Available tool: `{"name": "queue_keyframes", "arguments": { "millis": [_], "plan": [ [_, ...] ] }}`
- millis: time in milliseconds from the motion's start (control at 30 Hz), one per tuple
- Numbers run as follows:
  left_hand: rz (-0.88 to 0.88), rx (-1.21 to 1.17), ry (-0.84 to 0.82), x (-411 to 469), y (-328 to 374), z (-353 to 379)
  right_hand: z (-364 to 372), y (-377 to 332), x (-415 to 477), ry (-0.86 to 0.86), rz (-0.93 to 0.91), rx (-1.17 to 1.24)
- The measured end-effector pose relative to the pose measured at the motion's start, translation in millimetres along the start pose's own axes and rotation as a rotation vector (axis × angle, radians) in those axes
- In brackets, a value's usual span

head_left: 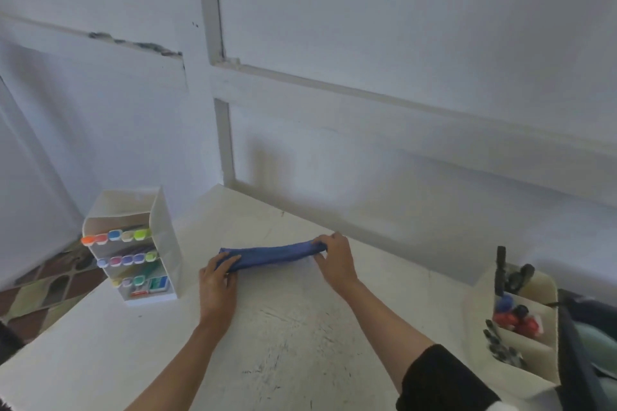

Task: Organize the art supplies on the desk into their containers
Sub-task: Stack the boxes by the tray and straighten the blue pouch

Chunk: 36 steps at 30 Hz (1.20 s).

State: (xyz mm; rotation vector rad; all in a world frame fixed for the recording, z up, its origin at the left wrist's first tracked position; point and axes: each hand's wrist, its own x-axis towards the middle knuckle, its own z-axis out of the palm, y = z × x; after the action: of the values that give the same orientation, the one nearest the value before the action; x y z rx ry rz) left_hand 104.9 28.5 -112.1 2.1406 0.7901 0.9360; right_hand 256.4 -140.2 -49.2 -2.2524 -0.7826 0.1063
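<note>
Item in hand: long blue fabric pencil pouch (273, 255), lying crosswise at the centre of the scuffed white desk (283, 344). Your left hand (218, 280) is curled over its 9 o'clock end and your right hand (335, 260) pinches its 3 o'clock end. Containers: white tiered plastic rack (165, 237) of coloured markers at 9 o'clock, cream compartmented organiser (534, 377) of pens at 4 o'clock, both well apart from the pouch. Step, by judgement: tidying the pouch, its opening hidden; next, grip both ends, lift level, set it aside.
</note>
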Motion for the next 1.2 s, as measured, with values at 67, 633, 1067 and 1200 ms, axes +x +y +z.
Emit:
{"name": "queue_keyframes", "arguments": {
  "millis": [67, 633, 1067, 1200],
  "plan": [
    [-0.02, -0.066, -0.003, 6, 23, 3, -32, -6, 3, 0.058, -0.044, 0.008],
    [0.589, -0.439, -0.611, -92, 350, 90, -379, 101, -244, 0.558, 0.311, -0.068],
    [0.793, -0.239, -0.881, -277, 423, 161, -444, 207, -437, 0.454, 0.68, -0.038],
    [0.761, -0.149, -0.879, -285, 416, 164, -435, 228, -431, 0.338, 0.673, -0.115]
  ]
}}
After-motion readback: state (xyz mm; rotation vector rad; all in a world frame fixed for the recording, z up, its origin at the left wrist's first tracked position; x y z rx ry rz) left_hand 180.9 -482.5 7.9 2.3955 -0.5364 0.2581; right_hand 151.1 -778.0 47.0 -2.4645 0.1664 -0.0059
